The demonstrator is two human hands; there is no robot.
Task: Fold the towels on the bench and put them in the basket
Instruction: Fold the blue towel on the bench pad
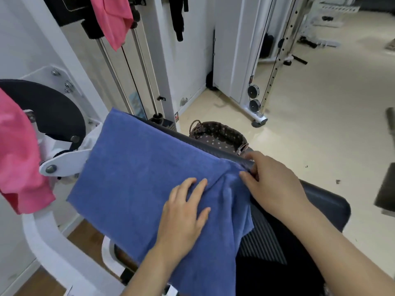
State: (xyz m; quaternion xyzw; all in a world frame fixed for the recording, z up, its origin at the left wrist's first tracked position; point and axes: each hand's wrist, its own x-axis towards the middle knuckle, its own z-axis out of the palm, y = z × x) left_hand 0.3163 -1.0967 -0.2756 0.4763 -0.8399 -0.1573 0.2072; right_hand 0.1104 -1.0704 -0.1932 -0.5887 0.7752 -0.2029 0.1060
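Right fingers (249,177): thumb and forefinger look closed on a bunched bit of the blue towel (139,178) at its right edge. I take this as the lifting grip for a fold. The other fingertips are hidden behind the cloth, so I can't tell how they sit.
Left fingers (192,184): straight and slightly spread, lying flat on the cloth. I'd say they pin it so the pull from the other side doesn't drag the whole sheet.
Right hand (275,182): sits over the bench's far edge, wrist low.
Left hand (183,212): palm down near the towel's middle, just beside the crease running toward the pinch.
Blue towel: spread across the bench (324,201), smooth on its left half, rumpled and hanging off near me on the right.
Step, as I judge it: an early fold, not yet carried over.
Basket (222,133): on the floor just behind the bench, patterned lining showing. I see no towel in it from here, and it's close enough for a short drop.
Pink towels: one (19,159) draped on the machine at left, another (113,18) hanging above. Neither is folded.
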